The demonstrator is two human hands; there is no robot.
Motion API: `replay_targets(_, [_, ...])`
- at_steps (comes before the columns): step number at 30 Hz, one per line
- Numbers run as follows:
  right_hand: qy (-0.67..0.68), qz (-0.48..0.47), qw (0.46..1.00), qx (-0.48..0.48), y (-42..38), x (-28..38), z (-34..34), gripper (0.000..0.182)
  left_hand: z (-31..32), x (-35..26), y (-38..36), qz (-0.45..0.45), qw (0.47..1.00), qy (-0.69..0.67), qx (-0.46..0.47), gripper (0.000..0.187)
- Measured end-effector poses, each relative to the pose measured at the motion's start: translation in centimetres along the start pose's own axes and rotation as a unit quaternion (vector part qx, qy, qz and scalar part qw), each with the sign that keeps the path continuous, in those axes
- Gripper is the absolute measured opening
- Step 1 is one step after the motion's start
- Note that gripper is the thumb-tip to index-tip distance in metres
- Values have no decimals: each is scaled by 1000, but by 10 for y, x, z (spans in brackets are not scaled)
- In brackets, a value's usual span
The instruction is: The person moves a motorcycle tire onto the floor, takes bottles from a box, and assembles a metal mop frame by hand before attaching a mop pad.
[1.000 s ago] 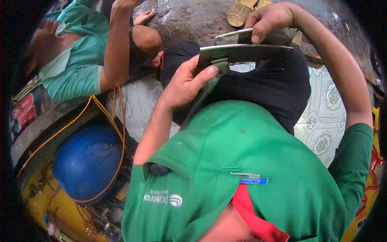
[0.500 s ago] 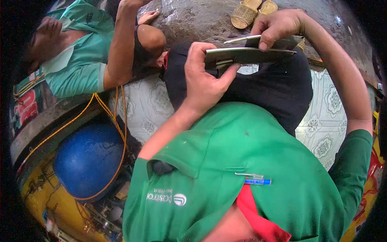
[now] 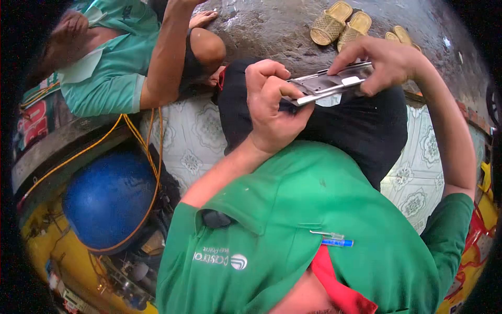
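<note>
Over my lap, both hands hold a flat, grey metal plate with side rails [image 3: 321, 82], its holed face tilted up toward me. My left hand [image 3: 272, 104] grips the left end, fingers curled over the edge. At the right end my right hand [image 3: 392, 65] pinches the plate, with the thumb at the near rail and a finger on the far one. A small white patch shows on the near rail by my right thumb. Black trousers [image 3: 361, 125] lie under the plate.
Another person in a light green shirt [image 3: 112, 89] sits close on my left. Woven sandals [image 3: 331, 23] lie on the wet grey floor ahead. Orange cords [image 3: 141, 138] run past a blue rounded thing [image 3: 112, 201] at left. Patterned tiles [image 3: 413, 183] show beside my legs.
Two metal pieces, seen edge-on and slightly apart, now look like one plate with its face turned up. My right hand has moved right and down; my left fingers have curled over the edge.
</note>
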State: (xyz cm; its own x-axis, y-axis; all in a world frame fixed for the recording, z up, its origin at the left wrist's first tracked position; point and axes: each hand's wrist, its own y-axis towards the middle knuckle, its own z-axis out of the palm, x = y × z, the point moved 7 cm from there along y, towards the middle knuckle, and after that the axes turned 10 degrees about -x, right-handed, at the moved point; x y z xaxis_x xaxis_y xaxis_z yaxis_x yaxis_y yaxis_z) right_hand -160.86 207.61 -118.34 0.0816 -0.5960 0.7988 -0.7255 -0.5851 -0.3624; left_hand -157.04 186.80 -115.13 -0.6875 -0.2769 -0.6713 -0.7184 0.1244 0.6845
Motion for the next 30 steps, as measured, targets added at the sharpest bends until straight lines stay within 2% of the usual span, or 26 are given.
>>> replay_targets(1, [0,-2,1000,3,-2,0,2,61,-2,-2,1,9,1000,3,-1,34])
replay_targets(4, [-52,-86,993,-69,-8,6,-4,70,-1,6,-1,10,999,-23,21,36])
replay_targets(8, [-44,-101,991,-82,-10,10,-6,71,-2,14,-6,19,997,-48,50,36])
replay_targets(13, [-31,-95,994,-55,-9,6,-1,70,-1,20,-7,43,990,-111,74,32])
replay_targets(17, [-28,-127,991,-45,-12,7,0,68,-3,22,-6,80,985,-131,80,28])
replay_targets(20, [-4,-101,994,-43,-15,6,5,70,-6,22,-9,85,984,-132,84,26])
replay_targets(24, [-30,-107,993,-27,-14,4,8,79,-9,19,-11,85,983,-142,83,24])
replay_targets(30, [-33,-118,992,-23,-12,4,7,82,-9,23,-5,106,975,-167,102,24])
